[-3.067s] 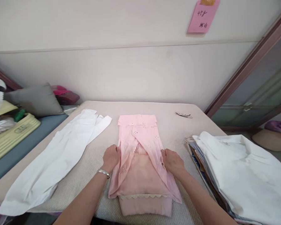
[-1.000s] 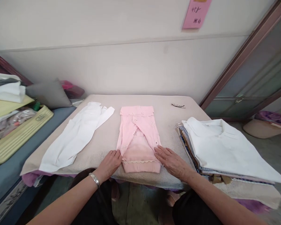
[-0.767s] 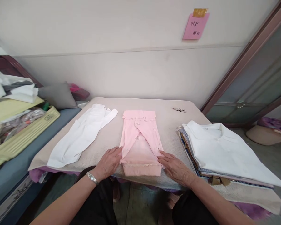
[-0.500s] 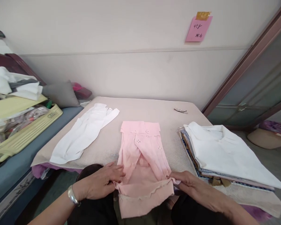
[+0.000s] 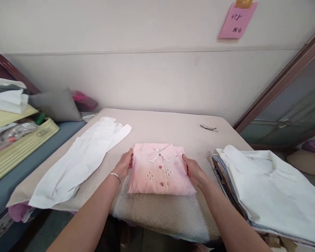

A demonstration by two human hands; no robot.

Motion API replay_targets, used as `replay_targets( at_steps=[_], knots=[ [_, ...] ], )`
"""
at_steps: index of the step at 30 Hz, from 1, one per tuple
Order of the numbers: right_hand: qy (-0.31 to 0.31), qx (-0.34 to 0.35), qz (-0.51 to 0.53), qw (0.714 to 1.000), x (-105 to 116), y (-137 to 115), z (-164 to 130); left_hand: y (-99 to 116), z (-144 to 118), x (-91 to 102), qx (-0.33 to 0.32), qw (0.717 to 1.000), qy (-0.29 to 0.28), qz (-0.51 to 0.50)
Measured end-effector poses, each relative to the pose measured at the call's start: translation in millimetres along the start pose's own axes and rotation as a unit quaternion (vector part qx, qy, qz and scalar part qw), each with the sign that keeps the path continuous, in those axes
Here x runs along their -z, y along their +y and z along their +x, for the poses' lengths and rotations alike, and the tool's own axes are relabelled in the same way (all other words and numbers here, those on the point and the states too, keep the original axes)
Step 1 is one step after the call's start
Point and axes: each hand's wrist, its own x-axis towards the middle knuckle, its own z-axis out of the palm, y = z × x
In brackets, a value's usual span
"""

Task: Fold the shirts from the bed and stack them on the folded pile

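Observation:
A pink blouse (image 5: pixel 152 176) lies folded into a neat rectangle on the covered table (image 5: pixel 157 126), front side up. Its lace-edged collar, buttons and cut-out flowers show. At its left edge, my left hand (image 5: pixel 124 162), with a silver bracelet at the wrist, grips the side, fingertips partly hidden behind the cloth. My right hand (image 5: pixel 194 169) holds the opposite edge, thumb on top and the other fingers mostly out of sight.
White garment (image 5: pixel 81 157) lies spread at the left. A stack of folded clothes topped by a white shirt (image 5: pixel 273 189) is at the right. Eyeglasses (image 5: pixel 209 128) rest toward the back. Beyond the left side are a grey pillow (image 5: pixel 55 105) and a yellow-green container (image 5: pixel 44 133).
The blouse's lower part has been folded over and the bundle turned front side up. Both hands have moved farther forward to its sides. The camera view has shifted slightly.

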Motion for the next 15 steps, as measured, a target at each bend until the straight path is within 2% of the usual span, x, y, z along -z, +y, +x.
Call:
replay_targets(
  at_steps=[3, 6, 12, 15],
  knots=[
    [0.001, -0.018, -0.087, 0.996, 0, 17, 6, -19, 11, -4.2, -0.013, 0.998, 0.027, 0.056],
    [0.026, 0.002, -0.184, 0.983, 0, 17, 14, -25, 20, -9.1, -0.047, 0.993, 0.046, 0.099],
    [0.073, 0.066, -0.26, 0.96, -5, 15, 35, -28, 34, -15.0, -0.128, 0.979, 0.079, 0.141],
    [0.091, 0.04, -0.284, 0.954, -5, 21, 40, -33, 37, -10.4, -0.134, 0.976, 0.085, 0.149]
  ],
)
